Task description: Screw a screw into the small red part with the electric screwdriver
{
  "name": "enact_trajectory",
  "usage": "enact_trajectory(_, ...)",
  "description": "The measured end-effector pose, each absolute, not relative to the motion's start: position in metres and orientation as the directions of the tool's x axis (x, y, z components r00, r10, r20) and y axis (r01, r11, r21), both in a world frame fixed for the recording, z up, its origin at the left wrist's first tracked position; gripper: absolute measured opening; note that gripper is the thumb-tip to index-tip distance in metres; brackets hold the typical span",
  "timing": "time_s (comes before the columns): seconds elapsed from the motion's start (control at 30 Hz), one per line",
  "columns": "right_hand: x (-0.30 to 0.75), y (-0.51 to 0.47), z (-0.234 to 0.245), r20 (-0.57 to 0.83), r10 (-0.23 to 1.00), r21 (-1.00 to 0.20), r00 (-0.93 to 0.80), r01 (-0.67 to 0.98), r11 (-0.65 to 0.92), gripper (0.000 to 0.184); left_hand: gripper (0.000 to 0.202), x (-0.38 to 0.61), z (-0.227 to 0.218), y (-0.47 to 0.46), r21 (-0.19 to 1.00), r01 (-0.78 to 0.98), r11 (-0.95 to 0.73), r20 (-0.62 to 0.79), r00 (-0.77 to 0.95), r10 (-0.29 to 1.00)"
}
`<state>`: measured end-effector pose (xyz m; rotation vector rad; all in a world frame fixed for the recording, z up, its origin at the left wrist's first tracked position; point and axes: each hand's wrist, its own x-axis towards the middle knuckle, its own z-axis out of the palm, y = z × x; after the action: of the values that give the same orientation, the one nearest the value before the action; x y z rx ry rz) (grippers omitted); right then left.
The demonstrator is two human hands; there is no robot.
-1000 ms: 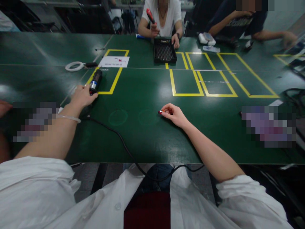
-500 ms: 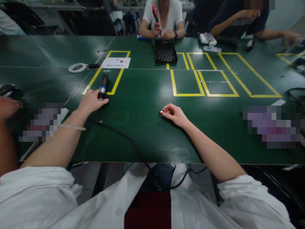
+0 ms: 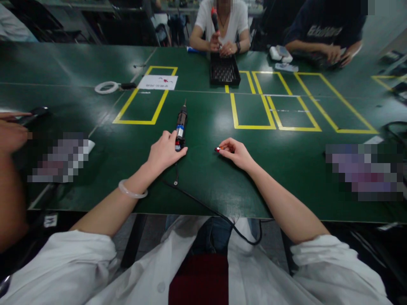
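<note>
In the head view my left hand (image 3: 165,151) is closed around the rear end of an electric screwdriver (image 3: 181,123). The tool has a dark body with a blue and silver band, and its thin bit points away from me. From its back end a black cord (image 3: 197,201) runs over the table edge towards my lap. My right hand (image 3: 237,152) pinches a small red and white piece (image 3: 218,149) close to the tabletop, with some orange at the fingers. Its kind is too small to tell, and the fingers cover part of it.
Yellow tape frames (image 3: 252,127) mark the green table (image 3: 197,186). A printed white sheet (image 3: 158,82) and a coiled white cable (image 3: 108,87) lie at the back left. Across from me a person (image 3: 222,25) holds a red-handled tool (image 3: 215,20) over a black tray (image 3: 225,78).
My left hand has moved right and towards me with the electric screwdriver, out of the left tape frame. My right hand stays nearly in place with the small piece.
</note>
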<state>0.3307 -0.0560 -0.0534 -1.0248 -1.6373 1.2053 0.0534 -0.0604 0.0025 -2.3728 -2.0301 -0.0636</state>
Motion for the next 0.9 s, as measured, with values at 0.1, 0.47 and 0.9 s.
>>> enact_trajectory(0.1,0.331,-0.056,-0.054,0.151,0.935,-0.973,-0.32,0.119,0.198,0.028,0.071,0.075,0.004,-0.071,0.013,0.98,-0.198,0.033,0.198,0.98)
enact_trajectory(0.47,0.329,-0.056,-0.055,0.187,0.938,-0.973,-0.292,0.075,0.218,0.031,0.07,0.124,0.0,-0.092,0.022,0.942,-0.335,0.056,0.333,0.941)
enact_trajectory(0.9,0.336,-0.059,-0.049,0.2,0.916,-0.933,-0.347,0.219,0.286,0.017,0.084,0.129,-0.008,-0.097,0.123,0.906,-0.404,0.054,0.401,0.915)
